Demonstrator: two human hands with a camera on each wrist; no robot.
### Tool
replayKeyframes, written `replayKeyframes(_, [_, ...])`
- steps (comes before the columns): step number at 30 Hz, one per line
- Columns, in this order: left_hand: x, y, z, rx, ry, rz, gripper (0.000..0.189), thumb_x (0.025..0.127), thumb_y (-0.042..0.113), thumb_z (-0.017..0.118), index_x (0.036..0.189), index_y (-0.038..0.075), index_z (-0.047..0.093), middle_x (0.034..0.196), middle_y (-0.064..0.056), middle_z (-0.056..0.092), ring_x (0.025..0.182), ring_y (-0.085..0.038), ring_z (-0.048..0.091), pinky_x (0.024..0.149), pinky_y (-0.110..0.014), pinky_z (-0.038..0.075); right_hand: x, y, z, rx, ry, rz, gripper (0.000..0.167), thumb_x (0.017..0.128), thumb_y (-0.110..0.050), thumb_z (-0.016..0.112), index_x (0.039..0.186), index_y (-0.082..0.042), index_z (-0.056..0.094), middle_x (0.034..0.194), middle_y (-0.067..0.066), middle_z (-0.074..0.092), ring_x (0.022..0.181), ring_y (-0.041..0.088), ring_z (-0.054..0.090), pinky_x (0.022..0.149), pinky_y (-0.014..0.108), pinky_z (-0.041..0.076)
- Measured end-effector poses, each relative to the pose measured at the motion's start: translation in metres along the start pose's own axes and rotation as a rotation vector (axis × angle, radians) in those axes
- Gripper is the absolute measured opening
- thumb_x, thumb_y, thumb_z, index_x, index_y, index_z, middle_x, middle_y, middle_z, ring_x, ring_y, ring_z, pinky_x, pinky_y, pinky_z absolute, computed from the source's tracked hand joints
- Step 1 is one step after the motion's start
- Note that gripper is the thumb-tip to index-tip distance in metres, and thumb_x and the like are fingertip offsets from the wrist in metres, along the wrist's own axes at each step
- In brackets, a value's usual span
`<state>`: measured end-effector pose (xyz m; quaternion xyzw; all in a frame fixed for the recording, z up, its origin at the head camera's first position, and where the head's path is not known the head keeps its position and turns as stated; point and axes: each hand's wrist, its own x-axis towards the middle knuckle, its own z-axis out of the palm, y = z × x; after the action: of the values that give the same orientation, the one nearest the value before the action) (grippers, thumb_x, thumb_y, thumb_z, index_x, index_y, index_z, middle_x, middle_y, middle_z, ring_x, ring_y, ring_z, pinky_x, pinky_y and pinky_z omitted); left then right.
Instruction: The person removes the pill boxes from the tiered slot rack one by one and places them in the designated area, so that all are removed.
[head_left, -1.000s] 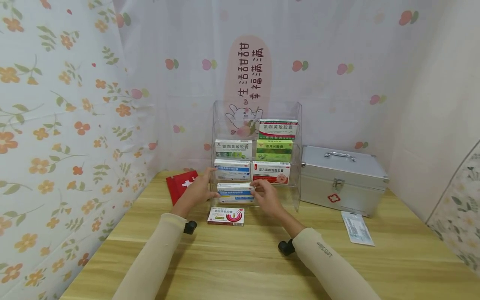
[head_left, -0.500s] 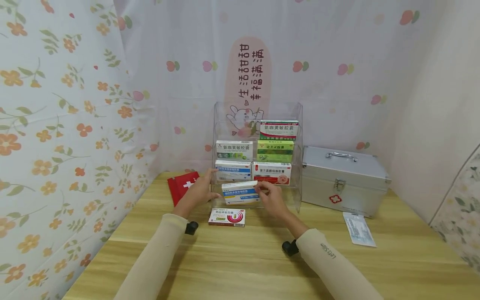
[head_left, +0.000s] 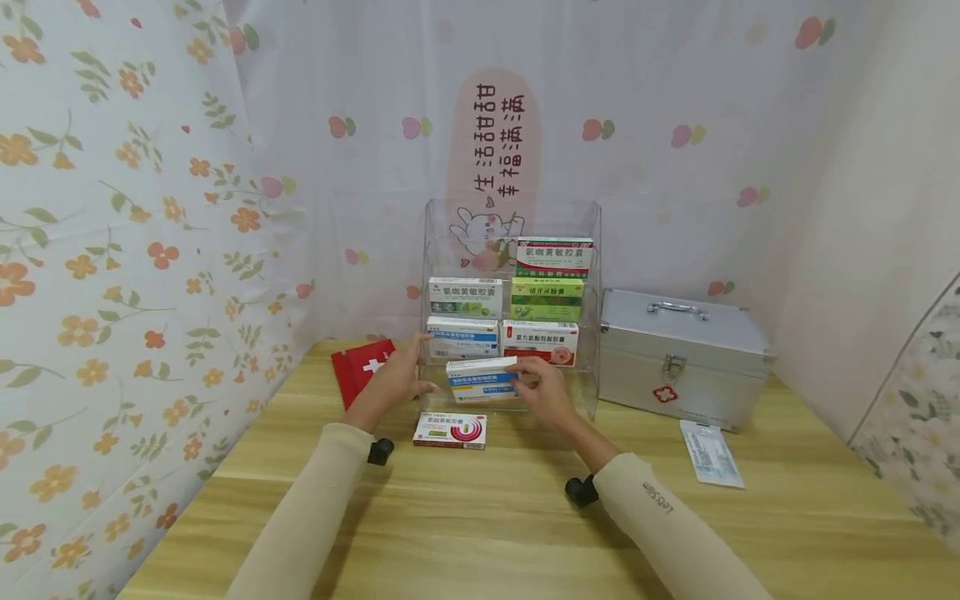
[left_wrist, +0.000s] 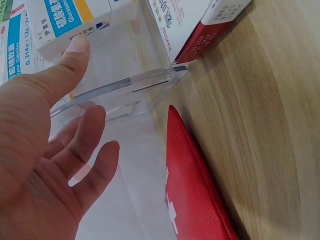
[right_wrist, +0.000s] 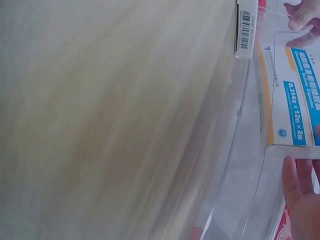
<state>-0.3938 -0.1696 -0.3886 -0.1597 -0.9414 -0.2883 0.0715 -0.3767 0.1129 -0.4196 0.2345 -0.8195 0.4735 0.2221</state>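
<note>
My right hand (head_left: 545,396) pinches the right end of a white, blue and orange medicine box (head_left: 472,384) at the bottom tier of a clear display rack (head_left: 597,333). Its fingers show at the box's end in the right wrist view. The box tilts slightly, its right end higher. At the rack's left side is my left hand (head_left: 397,379), fingers loosely spread. In the left wrist view the clear side panel (left_wrist: 117,86) passes between its thumb and fingers, the thumb close to the box. Just below the rack, a white and red medicine box (head_left: 450,430) lies on the table.
Upper tiers hold several boxes, among them a green one (head_left: 546,300) and a red-white one (head_left: 540,343). Left of the rack lies a red pouch (head_left: 352,371) with a white cross. A silver case (head_left: 682,358) and a white packet (head_left: 711,454) are at the right.
The blue-white box has risen, tilted and shifted slightly right in my right hand. A gap has opened between it and my left thumb. The left hand has stayed at the rack's side.
</note>
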Motion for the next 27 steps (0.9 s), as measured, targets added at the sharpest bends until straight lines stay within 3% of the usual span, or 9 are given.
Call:
replayKeyframes(8, [-0.001,-0.002,-0.002,0.013,-0.011,-0.009,0.092,0.08,0.023,0.084,0.15,0.023,0.025,0.124,-0.018,0.062,0.106,-0.032,0.063,0.086,-0.047,0.056,0.0,0.002,-0.004,0.029,0.02,0.01,0.026,0.083,0.011,0.068,0.104,-0.003,0.075,0.113,0.014,0.066,0.1,0.028,0.061,0.075,0.035,0.059])
replayKeyframes(15, [0.0,-0.004,-0.005,0.021,0.005,0.0,0.092,0.079,0.021,0.085,0.149,0.021,0.025,0.122,-0.02,0.063,0.104,-0.034,0.064,0.085,-0.049,0.056,0.0,-0.003,-0.011,0.03,0.042,-0.051,0.028,0.084,0.009,0.069,0.108,-0.004,0.074,0.117,0.015,0.066,0.099,0.029,0.062,0.071,0.033,0.059])
replayKeyframes(20, [0.002,-0.002,-0.003,0.01,-0.015,-0.003,0.092,0.08,0.022,0.084,0.15,0.022,0.023,0.122,-0.02,0.063,0.101,-0.032,0.064,0.082,-0.046,0.057,-0.003,-0.004,-0.023,0.032,0.064,-0.057,0.028,0.085,0.009,0.07,0.109,-0.005,0.074,0.109,0.013,0.065,0.098,0.028,0.063,0.071,0.028,0.058])
replayKeyframes(23, [0.003,-0.001,-0.001,0.003,-0.013,-0.009,0.091,0.081,0.02,0.084,0.15,0.023,0.024,0.122,-0.021,0.063,0.101,-0.032,0.064,0.082,-0.047,0.057,-0.007,-0.019,-0.033,0.064,0.068,-0.081,0.028,0.085,0.011,0.068,0.11,0.0,0.072,0.104,0.018,0.063,0.096,0.033,0.063,0.07,0.025,0.057])
replayKeyframes(27, [0.002,0.001,-0.001,0.01,-0.005,-0.022,0.091,0.08,0.02,0.084,0.149,0.023,0.024,0.122,-0.02,0.063,0.103,-0.033,0.063,0.083,-0.048,0.057,-0.011,-0.023,-0.039,0.116,0.065,-0.086,0.028,0.085,0.011,0.068,0.111,0.002,0.07,0.105,0.02,0.062,0.097,0.036,0.064,0.07,0.021,0.056])
